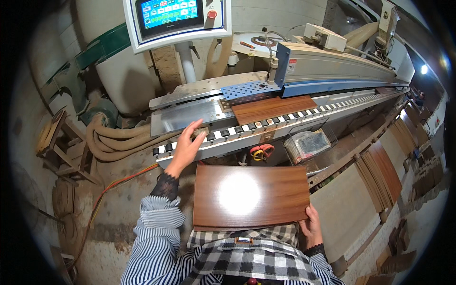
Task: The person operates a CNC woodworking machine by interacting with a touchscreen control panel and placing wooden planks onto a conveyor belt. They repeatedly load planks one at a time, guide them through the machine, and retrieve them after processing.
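Observation:
A glossy reddish-brown wood panel (251, 197) lies flat in front of my body, with bright glare on its top. The edge of another board shows beneath its near side. My right hand (311, 223) grips the panel's right edge near the front corner, thumb on top. My left hand (186, 147) reaches over the near-left end of the roller track (218, 135), fingers stretched and apart, holding nothing I can see. A second brown panel (273, 110) lies partly on the rollers, its far edge by the machine's blue perforated plate (251, 90).
A control screen (170, 13) with a red button (212, 14) stands at the upper left. Below the track are scissors (261, 152) and a plastic-covered basket (308, 145). Stacked boards (380, 173) stand at the right. Thick hoses (114, 145) and a wooden stool (69, 147) are at left.

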`<state>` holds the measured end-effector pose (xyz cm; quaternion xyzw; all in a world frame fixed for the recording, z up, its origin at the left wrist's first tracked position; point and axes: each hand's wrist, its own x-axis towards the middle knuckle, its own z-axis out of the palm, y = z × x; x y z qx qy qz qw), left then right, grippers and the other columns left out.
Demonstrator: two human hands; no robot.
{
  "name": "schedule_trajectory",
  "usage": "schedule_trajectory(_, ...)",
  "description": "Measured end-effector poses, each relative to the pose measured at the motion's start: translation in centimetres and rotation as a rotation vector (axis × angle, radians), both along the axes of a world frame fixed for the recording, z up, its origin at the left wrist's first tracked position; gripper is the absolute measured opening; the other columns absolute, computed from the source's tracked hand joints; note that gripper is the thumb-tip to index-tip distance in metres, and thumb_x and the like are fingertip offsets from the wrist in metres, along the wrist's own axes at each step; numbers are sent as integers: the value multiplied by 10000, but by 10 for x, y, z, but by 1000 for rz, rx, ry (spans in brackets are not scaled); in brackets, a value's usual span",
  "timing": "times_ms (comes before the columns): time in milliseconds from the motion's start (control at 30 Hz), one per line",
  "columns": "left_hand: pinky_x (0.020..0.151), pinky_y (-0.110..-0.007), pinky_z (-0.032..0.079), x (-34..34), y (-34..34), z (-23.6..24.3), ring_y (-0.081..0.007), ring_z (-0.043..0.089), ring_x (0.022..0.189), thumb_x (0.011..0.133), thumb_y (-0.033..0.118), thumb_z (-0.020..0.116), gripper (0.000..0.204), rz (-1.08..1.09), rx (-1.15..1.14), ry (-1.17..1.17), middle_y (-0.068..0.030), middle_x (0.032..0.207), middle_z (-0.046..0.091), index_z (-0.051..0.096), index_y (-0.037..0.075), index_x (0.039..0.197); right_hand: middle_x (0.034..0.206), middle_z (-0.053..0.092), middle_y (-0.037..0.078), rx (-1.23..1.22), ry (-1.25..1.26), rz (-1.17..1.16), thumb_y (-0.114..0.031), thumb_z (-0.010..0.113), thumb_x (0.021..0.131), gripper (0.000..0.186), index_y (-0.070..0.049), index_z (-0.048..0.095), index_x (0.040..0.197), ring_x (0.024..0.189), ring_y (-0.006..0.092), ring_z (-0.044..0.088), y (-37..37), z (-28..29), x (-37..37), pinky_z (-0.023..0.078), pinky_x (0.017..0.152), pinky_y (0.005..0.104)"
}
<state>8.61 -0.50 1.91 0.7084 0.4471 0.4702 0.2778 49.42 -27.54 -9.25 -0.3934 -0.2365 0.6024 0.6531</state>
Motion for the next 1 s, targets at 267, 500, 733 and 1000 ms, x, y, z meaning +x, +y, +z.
schedule_trajectory(267,1170,-479,191,-58,-114,31,-351,273,1435,847,334,685,616,28,94,420,-140,1499,403,502,115,1394,1222,599,65,147,-15,28,-242,538,986,454,-37,442,1380,1030,196,611,88,63,-34,521,823,361)
schedule_trajectory(500,1173,-532,104,-81,-91,-3,-346,256,1438,857,442,663,625,280,109,741,-142,1528,348,496,200,1409,1134,645,120,46,98,281,-328,522,1000,407,-55,511,1302,922,234,681,195,75,-78,573,813,357)
schedule_trajectory(733,1163,-558,81,-76,-40,-5,-331,283,1428,885,459,628,577,417,17,686,-160,1513,373,538,172,1377,1180,646,172,136,-155,48,-263,491,1014,419,-2,489,1342,1007,244,667,165,66,-33,540,884,344)
schedule_trajectory(1000,1147,-488,189,-66,8,11,-318,409,1351,868,430,657,564,365,-62,810,-142,1473,440,554,162,1353,811,660,37,-614,-236,-166,-164,594,945,143,-48,677,955,674,108,581,5,-125,10,459,613,224)
